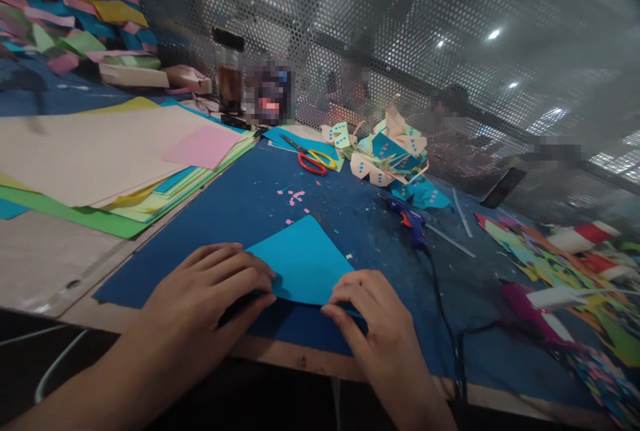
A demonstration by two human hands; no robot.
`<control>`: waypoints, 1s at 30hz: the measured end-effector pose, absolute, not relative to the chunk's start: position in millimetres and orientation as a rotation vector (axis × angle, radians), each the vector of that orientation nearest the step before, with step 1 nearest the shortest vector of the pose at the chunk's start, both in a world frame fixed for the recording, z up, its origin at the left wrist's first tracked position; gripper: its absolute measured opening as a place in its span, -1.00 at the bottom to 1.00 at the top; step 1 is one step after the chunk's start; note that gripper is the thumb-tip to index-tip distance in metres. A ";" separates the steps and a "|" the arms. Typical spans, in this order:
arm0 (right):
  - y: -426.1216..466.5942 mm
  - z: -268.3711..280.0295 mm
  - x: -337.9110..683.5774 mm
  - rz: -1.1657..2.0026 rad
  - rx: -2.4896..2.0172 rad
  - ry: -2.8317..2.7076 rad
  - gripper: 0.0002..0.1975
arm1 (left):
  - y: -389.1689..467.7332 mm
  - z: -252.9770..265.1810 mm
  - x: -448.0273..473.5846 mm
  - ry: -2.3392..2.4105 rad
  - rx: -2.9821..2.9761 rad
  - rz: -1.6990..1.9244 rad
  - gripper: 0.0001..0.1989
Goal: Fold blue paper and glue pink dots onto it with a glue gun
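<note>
A blue sheet of paper (307, 259) lies in front of me on the dark blue mat (215, 218), one corner pointing away from me. My left hand (217, 288) closes on its left part, thumb and fingers at the near edge. At the right end of that same edge, my right hand (375, 314) pinches the paper between thumb and fingers. The paper's two side corners are hidden under my hands. Just beyond the paper lie several tiny pink paper scraps (295, 198).
Farther back are red-and-yellow-handled scissors (317, 161) and a heap of folded paper pieces (390, 151). A glue gun (413, 223) with a black cord rests to the right. Stacked coloured sheets (100, 151) lie left; a dark-lidded bottle (230, 71) stands behind them.
</note>
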State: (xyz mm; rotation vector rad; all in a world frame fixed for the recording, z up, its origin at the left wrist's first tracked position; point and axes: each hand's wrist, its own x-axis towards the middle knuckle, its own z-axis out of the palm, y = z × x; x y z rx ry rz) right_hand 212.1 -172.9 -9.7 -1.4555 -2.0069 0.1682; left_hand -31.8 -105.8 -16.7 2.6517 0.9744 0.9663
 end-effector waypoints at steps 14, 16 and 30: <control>-172.6 -9.4 208.0 0.189 -1.493 -1.985 -0.89 | -110.3 -19.3 -23.2 1.051 2.630 0.901 -0.88; -172.4 -9.6 207.3 0.197 -1.505 -1.967 -0.88 | -110.6 -18.8 -22.4 1.056 2.627 0.899 -0.87; -170.2 -9.2 205.4 0.199 -1.558 -1.954 -0.84 | -112.5 -17.8 -11.9 1.043 2.584 0.858 -0.84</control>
